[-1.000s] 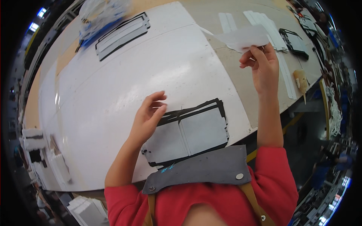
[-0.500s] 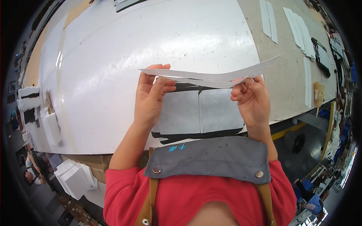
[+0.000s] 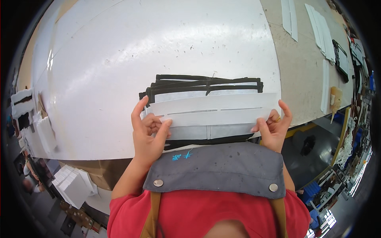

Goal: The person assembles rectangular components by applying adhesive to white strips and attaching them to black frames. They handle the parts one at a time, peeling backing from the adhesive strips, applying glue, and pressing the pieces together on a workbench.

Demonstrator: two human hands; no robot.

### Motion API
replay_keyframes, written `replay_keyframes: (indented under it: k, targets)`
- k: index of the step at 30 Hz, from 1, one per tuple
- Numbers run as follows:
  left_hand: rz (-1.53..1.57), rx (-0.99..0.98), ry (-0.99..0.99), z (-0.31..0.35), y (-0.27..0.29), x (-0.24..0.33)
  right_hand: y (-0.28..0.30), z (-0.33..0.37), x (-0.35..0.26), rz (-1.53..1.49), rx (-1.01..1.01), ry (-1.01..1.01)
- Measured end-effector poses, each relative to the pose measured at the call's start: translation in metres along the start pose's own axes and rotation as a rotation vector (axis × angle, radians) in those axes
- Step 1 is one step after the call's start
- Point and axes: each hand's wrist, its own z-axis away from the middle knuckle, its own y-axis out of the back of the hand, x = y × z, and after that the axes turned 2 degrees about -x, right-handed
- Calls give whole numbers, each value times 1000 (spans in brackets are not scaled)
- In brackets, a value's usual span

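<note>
A long white paper strip (image 3: pixel 216 118) with narrow slits along its middle lies level between my hands, above a stack of black-edged fabric panels (image 3: pixel 234 132). My left hand (image 3: pixel 149 129) pinches the strip's left end between thumb and curled fingers, its index finger raised. At the other end my right hand (image 3: pixel 274 125) grips the near corner the same way, index finger pointing up. The panels have pale grey faces with a seam down the centre, and their far black edges are fanned out unevenly. The strip hides the middle of the top panel.
The stack lies at the near edge of a white worktable (image 3: pixel 119 79). White strips (image 3: pixel 319 29) and a black frame-like piece (image 3: pixel 340 61) lie on a beige surface to the right. White sheets (image 3: pixel 73 184) are stacked below the table at left, and white blocks (image 3: pixel 45 133) stand at its left edge.
The strip has come down toward me and turned from nearly edge-on to flat, showing its slits. Both hands have lowered with it, and the stack's far edges are now uncovered.
</note>
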Motion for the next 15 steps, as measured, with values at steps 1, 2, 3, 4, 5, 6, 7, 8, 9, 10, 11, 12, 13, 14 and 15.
replay_keyframes:
  k: [1, 2, 3, 4, 5, 6, 7, 8, 9, 10, 11, 12, 13, 14, 15]
  targets:
    - [-62, -8, -68, 4, 1, -7, 2, 4, 4, 61, -12, -9]
    - [-125, -17, -136, 6, 1, -14, 2, 7, 7, 84, -14, -31]
    - [-190, -24, -208, 8, 2, -17, 3, 6, 9, 109, -47, -25]
    - [-227, -18, -211, 8, 3, -17, 4, 5, 12, 135, -79, -19]
    - [-264, -14, -214, 6, 4, -17, 5, 5, 14, 160, -111, -13]
    - [-303, -8, -221, 5, 4, -17, 4, 3, 13, 169, -108, -56]
    - [-343, -15, -215, 4, 5, -16, 3, 1, 10, 179, -106, -99]
    - [-384, -22, -208, 3, 6, -15, 2, 0, 8, 188, -103, -141]
    - [-423, -30, -201, 2, 7, -15, 2, -1, 9, 195, -105, -141]
    - [-433, -20, -202, 2, 7, -15, 2, -1, 9, 202, -107, -140]
    - [-443, -10, -202, 1, 6, -15, 2, -2, 9, 208, -109, -139]
    - [-451, -1, -203, 1, 6, -15, 2, -2, 9, 220, -100, -153]
    - [-460, -4, -205, 0, 5, -14, 1, -3, 8, 231, -92, -167]
    - [-470, -7, -207, -2, 4, -13, 1, -3, 7, 242, -83, -180]
    - [-478, -7, -208, -2, 4, -12, 2, -4, 9, 279, -93, -152]
